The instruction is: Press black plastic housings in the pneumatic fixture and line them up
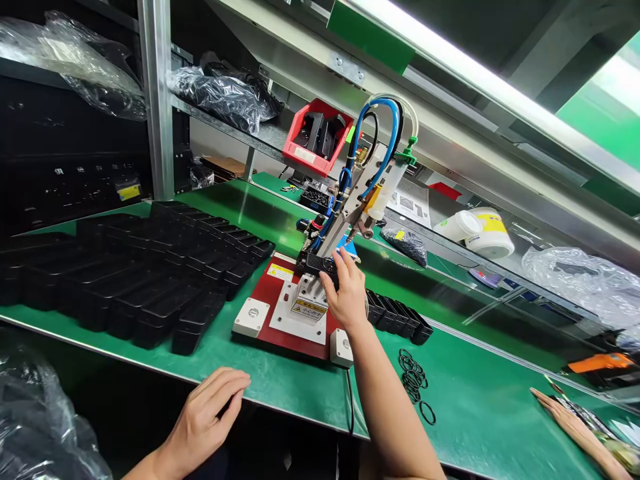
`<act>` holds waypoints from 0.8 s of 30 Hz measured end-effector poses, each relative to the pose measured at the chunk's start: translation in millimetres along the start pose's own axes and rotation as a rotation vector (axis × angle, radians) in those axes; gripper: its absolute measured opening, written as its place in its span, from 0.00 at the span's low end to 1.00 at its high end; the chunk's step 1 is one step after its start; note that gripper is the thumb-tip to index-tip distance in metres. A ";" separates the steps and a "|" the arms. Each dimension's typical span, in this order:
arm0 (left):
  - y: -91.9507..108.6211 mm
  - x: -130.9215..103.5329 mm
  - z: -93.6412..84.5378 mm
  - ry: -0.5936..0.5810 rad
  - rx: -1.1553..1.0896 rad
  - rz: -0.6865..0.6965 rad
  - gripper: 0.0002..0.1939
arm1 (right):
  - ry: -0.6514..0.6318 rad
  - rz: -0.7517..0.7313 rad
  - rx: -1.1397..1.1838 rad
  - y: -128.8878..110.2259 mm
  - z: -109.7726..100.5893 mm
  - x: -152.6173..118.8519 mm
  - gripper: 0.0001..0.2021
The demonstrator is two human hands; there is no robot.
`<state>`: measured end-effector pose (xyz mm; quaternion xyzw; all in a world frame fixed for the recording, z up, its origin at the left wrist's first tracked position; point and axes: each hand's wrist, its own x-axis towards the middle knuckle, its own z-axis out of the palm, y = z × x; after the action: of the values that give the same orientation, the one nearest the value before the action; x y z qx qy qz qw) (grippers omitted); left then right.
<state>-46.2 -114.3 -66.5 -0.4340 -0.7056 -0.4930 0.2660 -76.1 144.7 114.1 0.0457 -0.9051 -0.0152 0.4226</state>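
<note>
- Your right hand [346, 293] is at the bench machine [357, 197], thumb and fingers parted beside a black part [315, 263] on its fixture; whether you are gripping that part, I cannot tell.
- Your left hand [206, 412] is well apart from it, loosely curled by the bench's near edge, with nothing visible in it.
- The piece at the machine looks to be mid-handling, as I judge it, not set aside.
- Just right of the machine you have a short row of black pieces [397, 317]; left of it, a much larger group of black housings [150, 300]. Nothing visible marks which are finished.
- Near your right forearm lies a pile of black rings [413, 377], loose and not fitted to anything.
- Under all this is your green bench [475, 407]; the machine's red base [261, 285] carries two white button boxes [250, 317].
- Another person's hand [563, 413] rests farther right.
- Above you run a shelf with a red bin [304, 157], bagged parts [220, 93] and a bright tube light [450, 57].
</note>
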 end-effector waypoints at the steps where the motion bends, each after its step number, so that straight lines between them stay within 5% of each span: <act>1: 0.3 1.5 1.3 -0.009 -0.006 0.004 0.13 | -0.064 -0.023 -0.021 -1.0 0.2 0.7 0.23; 5: 0.6 5.0 3.8 -0.028 -0.025 0.013 0.13 | -0.194 -0.078 -0.074 -3.4 0.3 -1.5 0.21; 17: -2.8 52.3 12.8 -0.023 0.035 0.111 0.13 | -0.048 0.013 0.131 -2.4 -9.9 -22.3 0.24; 21: -15.9 63.0 12.6 -0.035 0.338 0.046 0.16 | 0.143 0.170 0.124 -2.3 -18.2 -70.5 0.19; 24: -27.0 64.0 13.0 -0.146 0.558 -0.011 0.21 | 0.117 0.283 0.029 0.8 -15.0 -128.2 0.16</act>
<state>-100.0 -83.6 -32.5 -0.3746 -0.8335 -0.2487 0.3211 17.2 157.9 25.9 -0.0756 -0.8763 0.0605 0.4720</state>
